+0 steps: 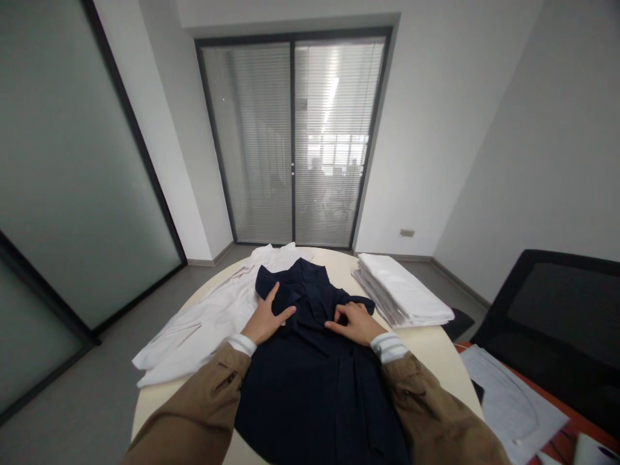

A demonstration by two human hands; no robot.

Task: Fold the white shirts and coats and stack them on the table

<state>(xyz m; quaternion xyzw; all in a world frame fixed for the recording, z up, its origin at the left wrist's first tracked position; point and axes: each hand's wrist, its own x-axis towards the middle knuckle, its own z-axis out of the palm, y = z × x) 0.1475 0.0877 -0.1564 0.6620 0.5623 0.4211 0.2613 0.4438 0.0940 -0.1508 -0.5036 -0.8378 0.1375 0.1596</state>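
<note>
A navy-blue shirt (310, 368) lies spread on a round cream table (458, 352), its collar end away from me and its lower part toward me. My left hand (264, 318) rests on the shirt's upper left side, thumb and forefinger stretched apart; its other fingers are hardly visible. On the upper right side, by the short sleeve, my right hand (357, 321) has its fingers curled into the navy cloth, with the thumb lying toward the middle. Left of the shirt, white garments (203, 323) lie loosely laid out, partly beneath the navy one.
A stack of folded white cloth (404, 290) sits at the table's right edge. Beyond it stands a black mesh chair (552, 323). Papers in a clear sleeve (508, 400) lie on a reddish surface at lower right. Glass doors with blinds (290, 142) are ahead.
</note>
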